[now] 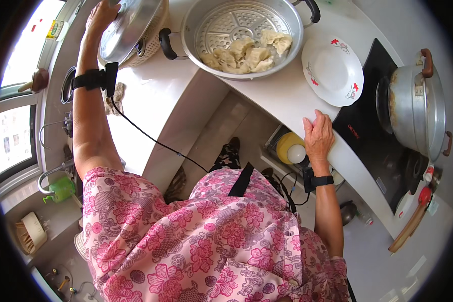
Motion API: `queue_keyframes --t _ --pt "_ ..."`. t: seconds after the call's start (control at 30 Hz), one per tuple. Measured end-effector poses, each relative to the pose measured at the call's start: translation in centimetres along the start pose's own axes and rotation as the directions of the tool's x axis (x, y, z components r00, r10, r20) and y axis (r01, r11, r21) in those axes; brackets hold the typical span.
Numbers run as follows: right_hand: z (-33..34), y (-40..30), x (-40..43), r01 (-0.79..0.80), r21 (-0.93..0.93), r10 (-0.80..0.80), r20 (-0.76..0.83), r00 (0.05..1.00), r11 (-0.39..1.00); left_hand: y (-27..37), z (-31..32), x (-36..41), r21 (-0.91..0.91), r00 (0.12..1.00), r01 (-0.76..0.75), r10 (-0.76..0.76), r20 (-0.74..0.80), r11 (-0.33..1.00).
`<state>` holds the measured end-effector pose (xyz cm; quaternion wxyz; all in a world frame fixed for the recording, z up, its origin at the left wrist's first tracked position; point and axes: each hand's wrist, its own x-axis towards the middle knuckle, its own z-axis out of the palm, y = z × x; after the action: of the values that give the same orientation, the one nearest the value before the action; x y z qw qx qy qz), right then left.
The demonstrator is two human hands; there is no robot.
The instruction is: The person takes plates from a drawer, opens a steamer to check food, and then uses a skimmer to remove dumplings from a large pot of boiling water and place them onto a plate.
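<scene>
My left hand [102,16] is at the top left, closed on the knob of a metal pot lid [130,28], which rests tilted on a cream perforated basket [151,49]. My right hand [319,134] lies on the edge of the white counter, its fingers apart, holding nothing. Just beyond it sits a white plate with red flowers [330,73], bare of food. Ahead of me stands a metal steamer pan [245,77] with black handles. Several dumplings [245,56] lie clustered on its perforated bottom, towards my side.
On the right, a large aluminium pot [415,105] stands on a black cooktop [356,120]. Below my right hand, an open drawer holds a yellow bowl [285,145]. A brown cloth [115,100] lies on the left counter. A black cable runs from my left wrist across my front.
</scene>
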<state>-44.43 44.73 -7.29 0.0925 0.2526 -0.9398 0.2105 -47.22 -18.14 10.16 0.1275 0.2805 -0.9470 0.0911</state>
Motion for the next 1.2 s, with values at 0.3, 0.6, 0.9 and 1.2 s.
queue_keyframes --t 0.3,0.6,0.9,1.2 --pt "0.0 0.0 -0.3 -0.019 -0.034 0.019 0.006 1.0 0.999 20.6 -7.4 -8.6 -0.358 0.909 -0.393 0.417 -0.013 0.847" --pt "-0.3 -0.2 0.2 0.03 -0.002 -0.03 -0.011 0.999 1.0 27.6 0.5 -11.6 -0.451 0.524 -0.647 0.788 0.323 0.615" --pt "-0.5 -0.5 0.1 -0.005 0.022 0.004 0.02 1.0 1.0 28.8 4.6 -11.9 -0.428 0.479 -0.608 0.739 0.474 0.669" --pt "-0.7 -0.6 0.2 -0.012 0.036 0.011 0.023 1.0 0.999 29.7 6.1 -10.6 -0.451 0.53 -0.314 0.548 0.647 0.836"
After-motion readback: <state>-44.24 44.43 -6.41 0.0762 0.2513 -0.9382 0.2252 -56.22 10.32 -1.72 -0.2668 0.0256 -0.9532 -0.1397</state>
